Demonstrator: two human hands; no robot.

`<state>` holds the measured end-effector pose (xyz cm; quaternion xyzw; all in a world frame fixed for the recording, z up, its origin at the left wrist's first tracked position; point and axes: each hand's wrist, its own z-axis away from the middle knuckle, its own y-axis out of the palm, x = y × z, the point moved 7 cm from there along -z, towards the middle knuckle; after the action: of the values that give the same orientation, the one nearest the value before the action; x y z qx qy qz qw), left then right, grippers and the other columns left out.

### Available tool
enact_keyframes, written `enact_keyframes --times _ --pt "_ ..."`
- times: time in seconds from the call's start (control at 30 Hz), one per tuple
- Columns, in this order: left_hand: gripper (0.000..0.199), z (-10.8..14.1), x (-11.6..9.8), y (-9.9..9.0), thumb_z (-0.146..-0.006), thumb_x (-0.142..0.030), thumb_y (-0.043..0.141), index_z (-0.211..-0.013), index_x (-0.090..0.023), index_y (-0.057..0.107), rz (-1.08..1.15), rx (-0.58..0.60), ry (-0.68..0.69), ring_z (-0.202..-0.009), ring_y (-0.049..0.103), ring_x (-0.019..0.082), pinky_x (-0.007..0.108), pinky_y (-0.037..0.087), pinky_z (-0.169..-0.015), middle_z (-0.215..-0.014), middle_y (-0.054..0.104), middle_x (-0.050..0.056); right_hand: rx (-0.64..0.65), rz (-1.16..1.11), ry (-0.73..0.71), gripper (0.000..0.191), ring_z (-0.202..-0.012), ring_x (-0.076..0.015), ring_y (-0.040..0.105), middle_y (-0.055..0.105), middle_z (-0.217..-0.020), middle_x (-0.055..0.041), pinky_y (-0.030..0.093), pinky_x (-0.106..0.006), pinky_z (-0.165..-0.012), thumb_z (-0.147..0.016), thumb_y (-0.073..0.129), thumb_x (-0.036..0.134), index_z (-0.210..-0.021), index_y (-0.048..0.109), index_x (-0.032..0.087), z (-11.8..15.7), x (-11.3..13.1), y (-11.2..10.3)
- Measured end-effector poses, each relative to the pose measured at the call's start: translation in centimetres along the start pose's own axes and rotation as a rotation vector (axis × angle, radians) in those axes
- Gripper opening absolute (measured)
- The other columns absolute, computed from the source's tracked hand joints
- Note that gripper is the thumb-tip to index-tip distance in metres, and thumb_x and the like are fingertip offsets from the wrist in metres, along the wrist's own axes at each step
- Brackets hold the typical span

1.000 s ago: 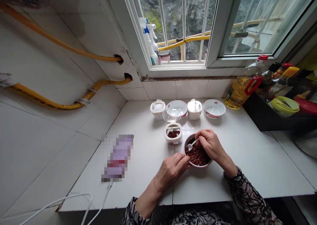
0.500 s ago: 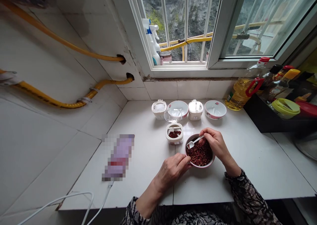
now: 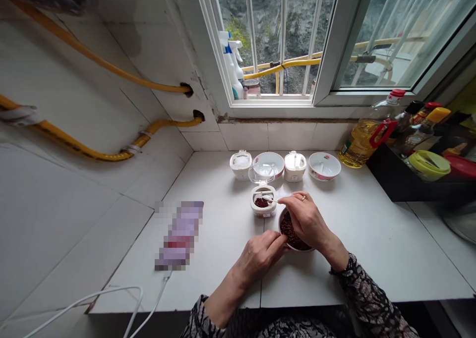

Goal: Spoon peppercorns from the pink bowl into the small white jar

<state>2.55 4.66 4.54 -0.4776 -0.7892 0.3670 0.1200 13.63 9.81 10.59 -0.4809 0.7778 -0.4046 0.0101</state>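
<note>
A bowl (image 3: 284, 243) of dark red, peppercorn-like spice (image 3: 292, 232) stands on the counter in front of me. My left hand (image 3: 262, 253) grips its left rim between thumb and fingers. Above the bowl, my right hand (image 3: 307, 218) pinches the handle of a small white spoon (image 3: 269, 198). The spoon's head is inside the opening of a white seasoning jar (image 3: 263, 211), whose clear lid (image 3: 262, 175) stands raised. Similar dark red spice lies in that jar. Part of the bowl is hidden under my right hand.
Along the wall stand two more white jars (image 3: 241, 172) (image 3: 295, 172) and two flowered bowls (image 3: 273, 158) (image 3: 325, 172). An oil bottle (image 3: 357, 142) and a black rack (image 3: 386, 177) of condiments are at right. A blurred-out purple item (image 3: 181, 234) with a white cable (image 3: 162, 291) lies left.
My right hand has moved the spoon left and away from me, from over the bowl into the open jar. My left hand has stayed on the bowl.
</note>
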Motion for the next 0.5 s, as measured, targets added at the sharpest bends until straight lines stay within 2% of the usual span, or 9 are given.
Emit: enact_keyframes --times 0.1,0.17,0.23,0.3,0.43,0.5 --pt "0.019 0.0 0.0 0.0 -0.104 -0.026 0.041 -0.108 -0.013 0.055 0.000 0.007 0.002 -0.066 0.062 0.015 0.024 0.048 -0.056 -0.079 0.064 0.005 -0.094 -0.003 0.045 0.027 -0.075 -0.0198 0.065 0.072 -0.083 -0.0044 0.048 -0.040 -0.084 -0.090 0.041 0.006 -0.103 0.060 0.021 0.2 -0.7 -1.9" --pt "0.019 0.0 0.0 0.0 -0.104 -0.026 0.041 -0.107 -0.013 0.055 0.005 0.013 0.000 -0.067 0.062 0.015 0.024 0.048 -0.056 -0.080 0.064 0.005 -0.151 0.026 0.110 0.022 -0.069 -0.0192 0.062 0.068 -0.072 -0.0016 0.047 -0.038 -0.081 -0.090 0.043 0.009 -0.093 0.060 0.022 0.7 -1.6 -3.2" --pt "0.018 0.0 0.0 0.0 -0.104 -0.026 0.041 -0.107 -0.014 0.054 0.013 0.022 -0.005 -0.067 0.062 0.014 0.024 0.049 -0.057 -0.080 0.064 0.005 -0.138 0.089 0.157 0.021 -0.063 -0.0182 0.059 0.065 -0.065 0.0000 0.046 -0.037 -0.080 -0.089 0.042 0.011 -0.084 0.059 0.022 1.1 -2.5 -3.7" --pt "0.017 0.0 0.0 0.1 -0.104 -0.026 0.042 -0.108 -0.014 0.054 0.019 0.035 -0.014 -0.067 0.062 0.014 0.024 0.049 -0.058 -0.080 0.065 0.005 -0.058 0.148 0.185 0.021 -0.059 -0.0171 0.057 0.064 -0.063 0.0003 0.044 -0.038 -0.083 -0.088 0.042 0.011 -0.079 0.058 0.021 1.6 -3.1 -3.1" --pt "0.017 0.0 0.1 0.0 -0.104 -0.025 0.042 -0.109 -0.014 0.054 0.020 0.045 -0.028 -0.066 0.061 0.014 0.024 0.049 -0.058 -0.080 0.064 0.004 0.155 0.138 0.241 0.021 -0.056 -0.0154 0.056 0.066 -0.063 0.0004 0.040 -0.040 -0.091 -0.085 0.041 0.010 -0.077 0.057 0.021 2.2 -3.7 -0.3" --pt "0.017 0.0 0.0 0.0 -0.104 -0.025 0.043 -0.109 -0.014 0.054 0.025 0.047 -0.029 -0.067 0.061 0.014 0.024 0.049 -0.058 -0.080 0.064 0.004 0.190 0.081 0.289 0.021 -0.058 -0.0152 0.056 0.068 -0.066 0.0001 0.039 -0.040 -0.093 -0.084 0.041 0.009 -0.077 0.057 0.021 2.4 -3.8 0.4"
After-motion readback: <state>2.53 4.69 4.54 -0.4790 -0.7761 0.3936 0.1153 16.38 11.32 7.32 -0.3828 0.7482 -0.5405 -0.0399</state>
